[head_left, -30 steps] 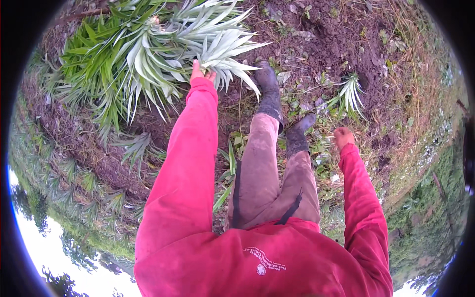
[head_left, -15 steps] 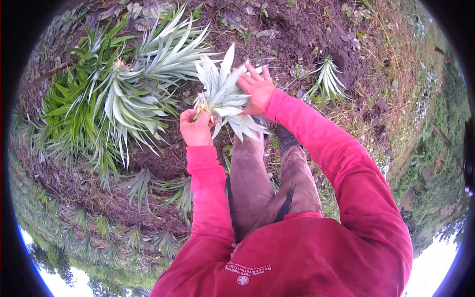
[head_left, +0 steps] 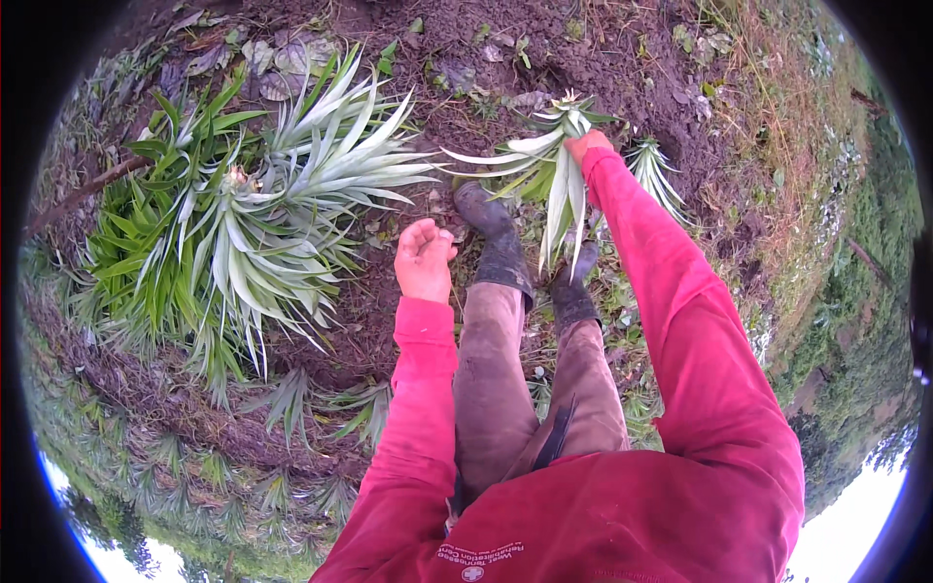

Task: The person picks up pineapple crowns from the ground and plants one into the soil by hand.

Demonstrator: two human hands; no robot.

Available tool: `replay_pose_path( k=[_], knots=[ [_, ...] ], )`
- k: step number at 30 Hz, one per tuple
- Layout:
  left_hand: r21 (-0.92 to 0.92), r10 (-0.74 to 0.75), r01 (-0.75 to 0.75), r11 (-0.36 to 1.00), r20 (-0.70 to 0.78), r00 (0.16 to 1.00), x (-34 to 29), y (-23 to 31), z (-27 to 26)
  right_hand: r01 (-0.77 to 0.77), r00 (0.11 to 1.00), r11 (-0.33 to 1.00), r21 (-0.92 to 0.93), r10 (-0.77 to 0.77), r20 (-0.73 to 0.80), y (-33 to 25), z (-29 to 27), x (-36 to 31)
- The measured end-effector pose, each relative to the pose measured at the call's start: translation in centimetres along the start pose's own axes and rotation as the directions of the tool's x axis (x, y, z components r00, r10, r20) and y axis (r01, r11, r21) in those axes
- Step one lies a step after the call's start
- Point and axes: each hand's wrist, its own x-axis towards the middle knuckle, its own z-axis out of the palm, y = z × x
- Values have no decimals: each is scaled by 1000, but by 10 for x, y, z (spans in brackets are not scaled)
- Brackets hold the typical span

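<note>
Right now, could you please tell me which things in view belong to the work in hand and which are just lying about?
Seem to belong:
spiky-leaved plant, held by the right hand
left hand, open, holding nothing
pile of similar plants
small plant near the right hand, probably

Seem just lying about:
brown stick beside the pile
wilted leaves beyond the pile

I have my right arm [head_left: 671, 282] reaching well out, the right hand [head_left: 589, 146] at one o'clock in a closed grip. My left hand [head_left: 425, 262] sits nearer centre, toward ten, fingers [head_left: 418, 233] loosely curled.
</note>
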Motion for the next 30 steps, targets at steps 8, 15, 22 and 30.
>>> replay_pose_path(
  k=[8,15,22,30],
  knots=[
    [400,-267,232,887,34,963,-68,-36,-72,299,946,948,-112,-280,161,-73,-34,97],
    [951,-364,147,271,-40,930,-91,15,-18,187,948,958,-218,-234,-214,-102,6,30],
    [983,-405,152,107,-96,909,-69,12,3,844,518,469,260,-838,-171,-272,37,-132],
    [985,-414,134,106,-78,907,-59,1,14,981,4,13,-194,-999,-46,-458,109,-113]
  ],
)
